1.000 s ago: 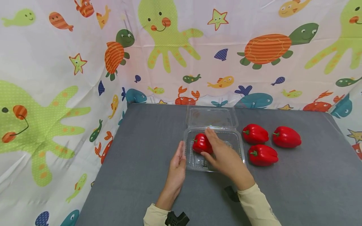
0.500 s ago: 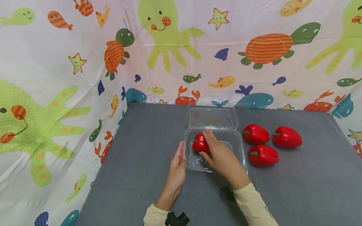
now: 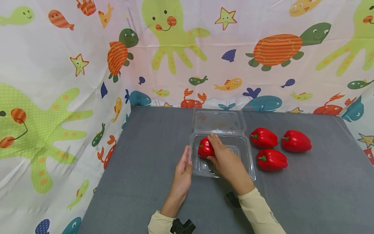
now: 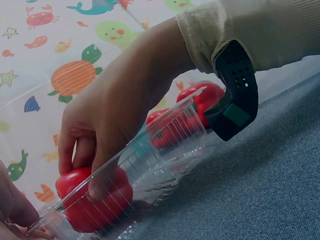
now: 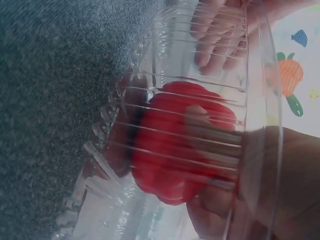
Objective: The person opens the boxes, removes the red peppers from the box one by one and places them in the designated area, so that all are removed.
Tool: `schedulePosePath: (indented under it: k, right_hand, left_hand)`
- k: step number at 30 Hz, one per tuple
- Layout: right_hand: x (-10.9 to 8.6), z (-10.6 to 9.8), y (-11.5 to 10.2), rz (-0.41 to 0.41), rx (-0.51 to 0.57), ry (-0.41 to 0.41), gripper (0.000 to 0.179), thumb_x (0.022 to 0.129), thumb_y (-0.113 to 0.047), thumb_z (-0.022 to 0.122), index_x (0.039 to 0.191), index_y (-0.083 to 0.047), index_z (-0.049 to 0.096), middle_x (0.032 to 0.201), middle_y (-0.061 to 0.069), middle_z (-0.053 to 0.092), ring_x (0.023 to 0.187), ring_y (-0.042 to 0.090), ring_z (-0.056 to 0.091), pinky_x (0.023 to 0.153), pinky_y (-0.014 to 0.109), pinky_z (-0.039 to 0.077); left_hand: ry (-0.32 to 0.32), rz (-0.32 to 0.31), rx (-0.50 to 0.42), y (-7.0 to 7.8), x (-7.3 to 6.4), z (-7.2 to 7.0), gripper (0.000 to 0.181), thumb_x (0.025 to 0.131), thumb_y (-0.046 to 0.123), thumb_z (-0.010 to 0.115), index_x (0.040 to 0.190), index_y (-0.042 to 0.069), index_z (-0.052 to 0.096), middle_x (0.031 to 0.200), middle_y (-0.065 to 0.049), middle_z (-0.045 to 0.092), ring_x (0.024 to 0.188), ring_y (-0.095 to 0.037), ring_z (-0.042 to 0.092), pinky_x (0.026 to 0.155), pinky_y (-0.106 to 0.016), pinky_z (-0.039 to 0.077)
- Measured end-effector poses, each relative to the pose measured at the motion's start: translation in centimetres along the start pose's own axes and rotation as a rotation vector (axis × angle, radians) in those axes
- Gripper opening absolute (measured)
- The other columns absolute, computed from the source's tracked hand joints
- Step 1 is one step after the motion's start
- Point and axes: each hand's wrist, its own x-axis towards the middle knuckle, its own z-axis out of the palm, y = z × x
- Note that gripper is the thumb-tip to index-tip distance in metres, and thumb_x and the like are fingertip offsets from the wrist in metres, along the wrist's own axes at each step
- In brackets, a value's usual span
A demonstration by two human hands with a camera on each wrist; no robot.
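Observation:
A red bell pepper (image 3: 205, 148) lies on its side in the left part of a clear plastic clamshell box (image 3: 242, 156), its green stem toward the left. My right hand (image 3: 229, 162) reaches in over the front rim and grips this pepper, thumb on the near side and fingers over the far side. In the left wrist view the thumb presses the pepper (image 4: 95, 205) behind the box's ribbed wall. My left hand (image 3: 182, 177) rests along the box's left side with fingers straight, touching the rim.
The box's lid (image 3: 219, 121) lies opened toward the back. Right of the box sit three more red bell peppers: one near the back (image 3: 264, 138), one in front (image 3: 272, 160), and one farther right (image 3: 296, 141). A sea-animal printed curtain (image 3: 181, 48) closes off the grey table's back and left.
My right hand has shifted slightly left with the pepper, which sits closer to the box's left wall. The left hand stays in place against the box.

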Motion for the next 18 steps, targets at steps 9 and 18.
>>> schedulePosePath:
  k: [9, 18]
  right_hand:
    - [0.01, -0.10, -0.30, 0.013, 0.002, -0.008, 0.082, 0.082, -0.006, 0.090, 0.154, -0.005, 0.049, 0.156, 0.022, 0.052, 0.142, 0.038, 0.054, 0.105, 0.058, 0.053]
    - [-0.06, -0.59, -0.33, 0.007, -0.008, -0.004, 0.082, 0.083, -0.002, 0.088, 0.155, -0.005, 0.048, 0.156, 0.022, 0.053, 0.144, 0.038, 0.052, 0.106, 0.057, 0.053]
  left_hand:
    - [-0.005, 0.003, -0.001, -0.04, -0.03, -0.04, 0.062, 0.112, -0.001, 0.034, 0.170, 0.007, 0.013, 0.176, -0.002, 0.017, 0.162, -0.015, 0.013, 0.131, -0.040, 0.013]
    - [-0.008, 0.001, -0.012, -0.02, -0.02, -0.13, 0.062, 0.112, -0.001, 0.034, 0.170, 0.008, 0.013, 0.176, -0.001, 0.017, 0.162, -0.014, 0.014, 0.130, -0.039, 0.014]
